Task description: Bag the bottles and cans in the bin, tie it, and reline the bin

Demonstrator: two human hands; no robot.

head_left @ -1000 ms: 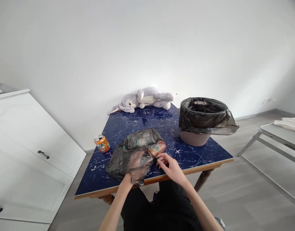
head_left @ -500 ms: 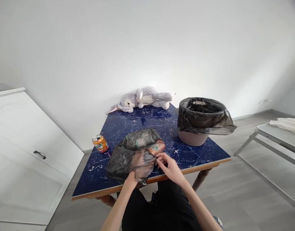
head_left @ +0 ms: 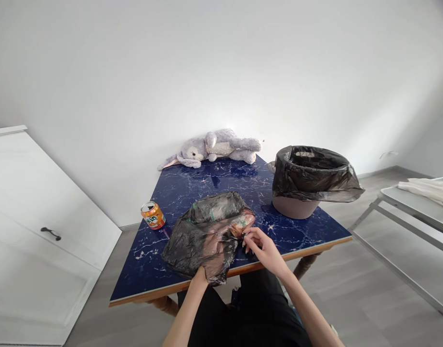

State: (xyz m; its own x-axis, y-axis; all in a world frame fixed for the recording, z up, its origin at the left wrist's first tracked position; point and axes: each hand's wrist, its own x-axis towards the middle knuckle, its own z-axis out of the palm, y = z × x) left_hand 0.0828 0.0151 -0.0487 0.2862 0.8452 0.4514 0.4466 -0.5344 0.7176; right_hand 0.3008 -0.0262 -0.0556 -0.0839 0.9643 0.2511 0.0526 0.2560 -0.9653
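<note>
A thin black plastic bag (head_left: 192,246) lies at the front of the blue table, with some contents showing through it. My left hand (head_left: 212,243) is inside the bag, blurred by the see-through film, so its fingers are not clear. Beyond that hand an orange printed item (head_left: 243,221) shows at the bag's right side, its kind unclear. A pale item with green marks (head_left: 217,210) shows through the bag's far part. My right hand (head_left: 263,248) is at the bag's right edge, fingertips pinched together on the plastic.
An orange drink can (head_left: 153,215) stands left of the bag. A bin (head_left: 295,207) lined with a black bag stands at the table's right. A grey plush rabbit (head_left: 221,144) lies along the back by the wall. A white cabinet (head_left: 44,270) is at the left.
My right hand has shifted slightly right and the bag's right side with it. My left hand stays inside the bag. The whole view has also moved a little.
</note>
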